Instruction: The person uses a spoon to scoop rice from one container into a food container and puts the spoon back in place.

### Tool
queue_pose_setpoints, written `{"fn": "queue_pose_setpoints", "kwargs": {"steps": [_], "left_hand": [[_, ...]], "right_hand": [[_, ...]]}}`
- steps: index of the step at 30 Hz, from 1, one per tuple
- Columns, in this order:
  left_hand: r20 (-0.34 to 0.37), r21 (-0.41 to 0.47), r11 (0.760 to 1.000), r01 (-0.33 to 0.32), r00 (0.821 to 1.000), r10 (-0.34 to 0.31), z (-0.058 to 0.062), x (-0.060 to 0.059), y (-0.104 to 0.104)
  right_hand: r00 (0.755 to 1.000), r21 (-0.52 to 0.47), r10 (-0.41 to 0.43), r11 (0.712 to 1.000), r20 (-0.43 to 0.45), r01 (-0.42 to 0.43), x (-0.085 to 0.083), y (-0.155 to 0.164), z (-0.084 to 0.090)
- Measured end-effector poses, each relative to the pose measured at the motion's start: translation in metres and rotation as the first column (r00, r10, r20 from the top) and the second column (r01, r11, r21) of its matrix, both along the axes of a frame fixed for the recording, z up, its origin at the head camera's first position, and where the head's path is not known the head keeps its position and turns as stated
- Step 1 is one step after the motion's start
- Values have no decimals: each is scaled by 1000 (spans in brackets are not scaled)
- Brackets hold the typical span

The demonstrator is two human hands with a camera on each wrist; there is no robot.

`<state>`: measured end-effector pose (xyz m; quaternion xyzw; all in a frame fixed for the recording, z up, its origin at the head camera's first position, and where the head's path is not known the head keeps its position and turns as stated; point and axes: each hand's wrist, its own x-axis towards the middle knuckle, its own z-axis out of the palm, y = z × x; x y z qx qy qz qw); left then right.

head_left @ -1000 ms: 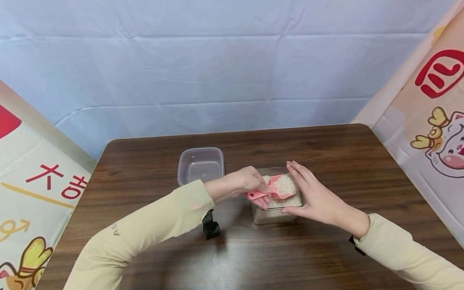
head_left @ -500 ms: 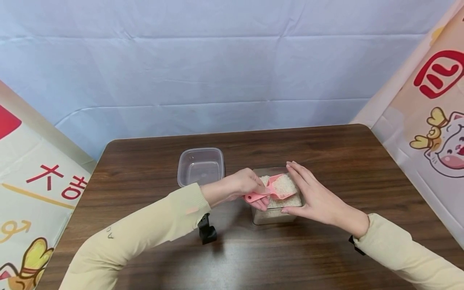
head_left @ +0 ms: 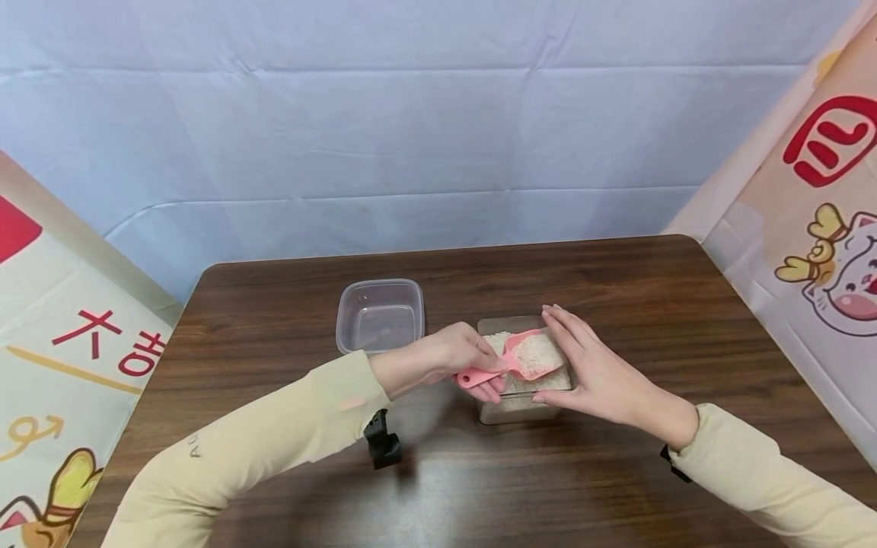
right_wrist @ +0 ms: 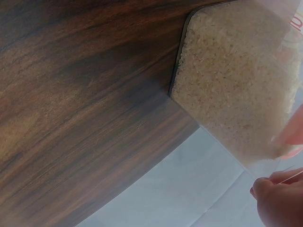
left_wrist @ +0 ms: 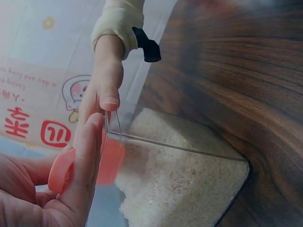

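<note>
In the head view, my left hand (head_left: 473, 358) pinches the handle of a pink scoop (head_left: 473, 376). White rice (head_left: 537, 354) heaps in the scoop, which is over a clear rectangular container (head_left: 514, 412) of rice. My right hand (head_left: 603, 379) spans the container's right side, thumb at the near corner and fingers at the far one. The left wrist view shows the pink handle (left_wrist: 61, 171) between my left fingers and rice behind the clear wall (left_wrist: 189, 151). Fingertips of my right hand (right_wrist: 281, 198) touch the container's rim in the right wrist view.
An open clear plastic tub (head_left: 380, 313) stands on the dark wood table (head_left: 274, 304), left of the rice container and just beyond my left forearm. Pale cloth (head_left: 438, 152) hangs behind the table's far edge, with printed sheets (head_left: 822, 251) at both sides.
My left hand has moved slightly left with the rice-filled scoop, and the left forearm has shifted the same way. The right hand and both containers stay put.
</note>
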<state>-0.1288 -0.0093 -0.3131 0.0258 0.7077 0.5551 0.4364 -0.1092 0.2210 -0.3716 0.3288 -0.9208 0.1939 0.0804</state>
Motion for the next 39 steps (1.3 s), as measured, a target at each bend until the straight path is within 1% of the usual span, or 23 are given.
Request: {"fn": "queue_pose_setpoints", "kwargs": {"steps": [10,20,30,39], "left_hand": [[24,33,999,-6,1000,5,4,4,-4],[12,39,999,-13,1000,13,1,5,-10],[25,59,998,-25,999,23,-1,7,-17],[13,78,996,-39,999,39,0,8,-22]], "right_hand": [[1000,2,7,1000,-12,-7,0,2,0],[1000,3,0,1000,16,0,0,1,1],[1000,-4,1,1000,6,-1,0,1,0],[1000,-13,4,1000,4,-4,0,2,0]]}}
